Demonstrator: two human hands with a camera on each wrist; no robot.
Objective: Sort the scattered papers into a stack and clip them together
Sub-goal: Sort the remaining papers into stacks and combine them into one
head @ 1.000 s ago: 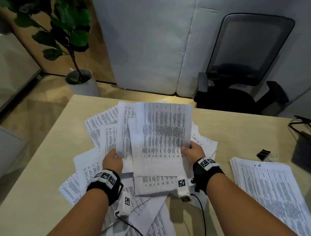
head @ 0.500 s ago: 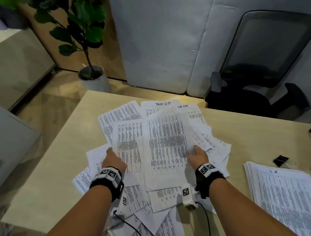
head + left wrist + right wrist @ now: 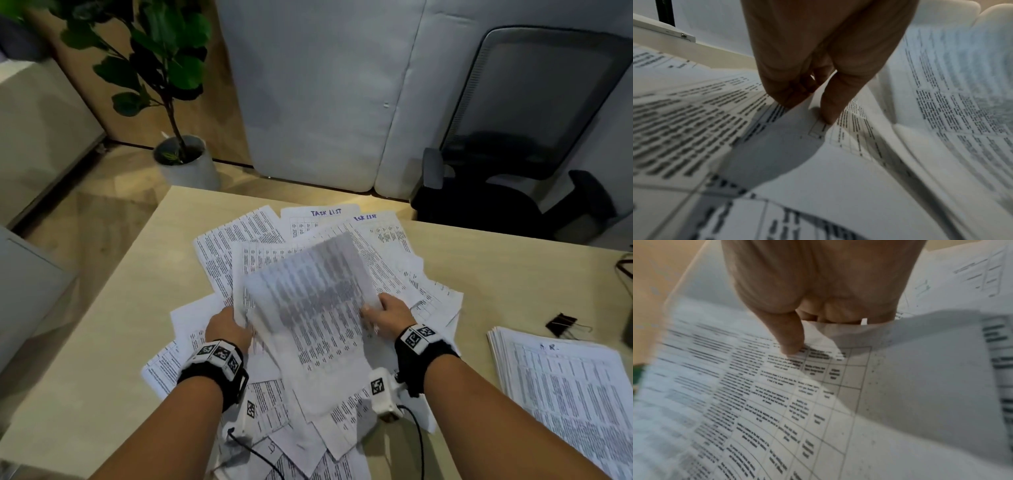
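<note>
Both hands grasp printed sheets over the scattered papers [image 3: 394,267]: the right hand [image 3: 388,313] pinches a lifted sheet [image 3: 308,308] now tilted and blurred where it lay flatter a half-second ago, the left hand [image 3: 227,329] gripping pages alongside, gathering barely begun.

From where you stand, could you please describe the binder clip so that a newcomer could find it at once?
On the light wooden desk, look right of the scattered papers. Just beyond the far edge of the neat paper stack lies the binder clip: small and black with wire handles, the only dark item beside white sheets.
</note>
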